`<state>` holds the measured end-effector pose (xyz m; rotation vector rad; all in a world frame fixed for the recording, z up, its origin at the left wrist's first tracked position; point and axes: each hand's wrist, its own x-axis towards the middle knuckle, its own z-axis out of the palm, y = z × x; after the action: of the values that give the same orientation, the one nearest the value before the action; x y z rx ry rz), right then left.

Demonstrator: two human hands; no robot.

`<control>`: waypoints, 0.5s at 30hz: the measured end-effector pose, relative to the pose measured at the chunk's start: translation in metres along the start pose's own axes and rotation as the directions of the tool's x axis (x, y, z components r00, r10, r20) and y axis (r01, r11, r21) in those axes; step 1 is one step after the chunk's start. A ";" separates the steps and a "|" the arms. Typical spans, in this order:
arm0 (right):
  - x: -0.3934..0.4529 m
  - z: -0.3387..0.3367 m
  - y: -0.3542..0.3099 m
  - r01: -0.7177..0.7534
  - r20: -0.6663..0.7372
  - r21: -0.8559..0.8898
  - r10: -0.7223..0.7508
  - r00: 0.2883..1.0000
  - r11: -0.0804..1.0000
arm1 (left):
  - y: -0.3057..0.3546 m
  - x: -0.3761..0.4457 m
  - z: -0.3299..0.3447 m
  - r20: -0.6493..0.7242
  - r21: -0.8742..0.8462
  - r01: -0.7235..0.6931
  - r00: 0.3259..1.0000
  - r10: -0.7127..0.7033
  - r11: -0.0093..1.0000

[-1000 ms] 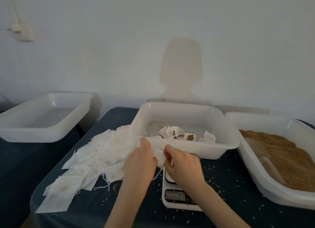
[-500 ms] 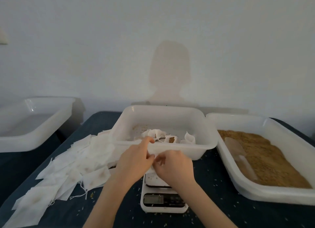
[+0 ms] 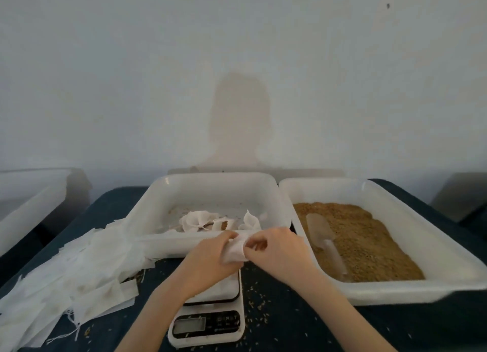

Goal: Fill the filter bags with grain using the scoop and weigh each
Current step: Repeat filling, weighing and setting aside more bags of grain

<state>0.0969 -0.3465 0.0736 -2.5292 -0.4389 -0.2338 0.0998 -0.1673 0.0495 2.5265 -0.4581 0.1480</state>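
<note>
Head view: your left hand (image 3: 208, 262) and right hand (image 3: 279, 251) pinch one bag (image 3: 235, 250) above the scale (image 3: 208, 322); dark cloth (image 3: 290, 325) grain-flecked, bare white wall (image 3: 237, 61) behind.

White filter bag (image 3: 235, 250) pinched between both hands above the scale (image 3: 210, 317).

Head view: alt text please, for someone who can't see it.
Both hands, left hand and right hand, pinch a white filter bag above a kitchen scale. A scoop lies in the grain tray at right; empty bags are piled at left.
</note>
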 end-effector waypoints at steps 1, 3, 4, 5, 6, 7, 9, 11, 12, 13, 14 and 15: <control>0.000 -0.007 0.007 -0.003 0.020 0.035 0.002 1.000 0.999 | 0.002 0.004 0.004 -0.015 -0.029 -0.010 1.000 0.009 1.000; 0.002 -0.020 0.023 -0.005 0.035 0.162 0.000 0.999 0.987 | 0.007 0.011 0.012 -0.034 -0.079 -0.030 0.999 0.027 0.996; 0.003 -0.028 0.033 -0.018 0.001 0.220 0.018 1.000 0.975 | 0.010 0.014 0.016 -0.039 -0.081 -0.027 0.999 0.024 0.996; 0.005 -0.035 0.044 -0.054 -0.059 0.248 0.070 0.996 0.967 | 0.014 0.016 0.018 -0.038 -0.073 -0.018 0.999 0.016 0.997; 0.007 -0.043 0.058 -0.121 -0.123 0.229 0.152 0.981 0.966 | 0.016 0.018 0.021 -0.039 -0.066 -0.017 0.999 0.014 0.998; 0.008 -0.051 0.073 -0.220 -0.171 0.149 0.244 0.955 0.964 | 0.017 0.020 0.023 -0.041 -0.059 -0.022 0.999 0.020 0.998; 0.010 -0.059 0.106 -0.429 -0.125 -0.127 0.415 0.901 0.894 | 0.019 0.022 0.026 -0.052 -0.036 -0.034 0.998 0.032 0.999; 0.012 -0.056 0.129 -0.477 0.053 -0.381 0.534 0.844 0.792 | 0.020 0.024 0.027 -0.054 0.011 -0.036 0.998 0.036 0.999; 0.013 -0.052 0.135 -0.467 0.126 -0.444 0.569 0.812 0.765 | 0.021 0.024 0.027 -0.052 0.032 -0.036 0.998 0.037 0.999; 0.014 -0.047 0.140 -0.458 0.162 -0.474 0.586 0.794 0.752 | 0.022 0.024 0.028 -0.047 0.037 -0.040 0.998 0.041 0.999; 0.016 -0.044 0.143 -0.449 0.167 -0.493 0.588 0.791 0.745 | 0.022 0.023 0.028 -0.041 0.021 -0.046 0.998 0.047 0.999; 0.016 -0.043 0.145 -0.437 0.154 -0.514 0.580 0.800 0.738 | 0.023 0.022 0.030 -0.030 -0.005 -0.049 0.998 0.049 0.999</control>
<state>0.1606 -0.4802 0.0415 -3.0432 0.2695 0.3182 0.1125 -0.2085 0.0412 2.5054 -0.5078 0.2022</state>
